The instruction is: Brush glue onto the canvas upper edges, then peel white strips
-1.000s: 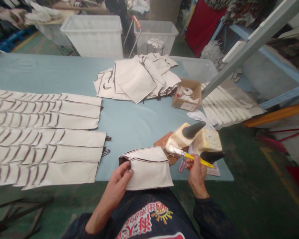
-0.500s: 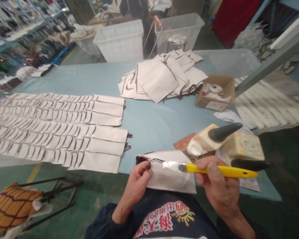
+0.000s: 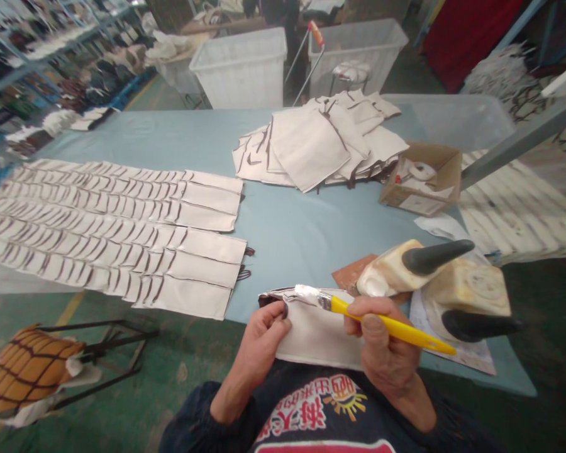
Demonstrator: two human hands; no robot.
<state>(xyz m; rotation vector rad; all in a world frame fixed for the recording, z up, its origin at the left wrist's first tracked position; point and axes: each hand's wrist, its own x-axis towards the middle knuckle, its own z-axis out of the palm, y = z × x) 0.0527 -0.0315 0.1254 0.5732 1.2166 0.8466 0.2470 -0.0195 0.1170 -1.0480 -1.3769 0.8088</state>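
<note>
My right hand [image 3: 387,349] is closed around a yellow-handled paintbrush [image 3: 396,328], its bristles coated in white. The brush tip lies over the far edge of a cream fabric panel [image 3: 318,333] at the table's front edge; whether it touches cannot be made out. My left hand [image 3: 264,330] pinches the panel's left end, where a dark brown lining or trim shows at the opening. Just beyond my right hand stand two stained containers with dark handles, the nearer-left container [image 3: 389,267] smeared white at its mouth and the other container [image 3: 471,289] to its right.
Overlapping rows of cream panels [image 3: 202,251] with dark edges cover the table's left. A heap of cream pieces [image 3: 306,148] lies at the back, beside a cardboard box [image 3: 424,179]. Behind the blue table [image 3: 292,220] stand white plastic bins [image 3: 240,69]. A padded stool [image 3: 33,371] is at lower left.
My right hand has moved left with the paintbrush, bringing its tip to the panel's far edge. The brush now slants more. My left hand keeps its pinch, and the whole view has shifted slightly.
</note>
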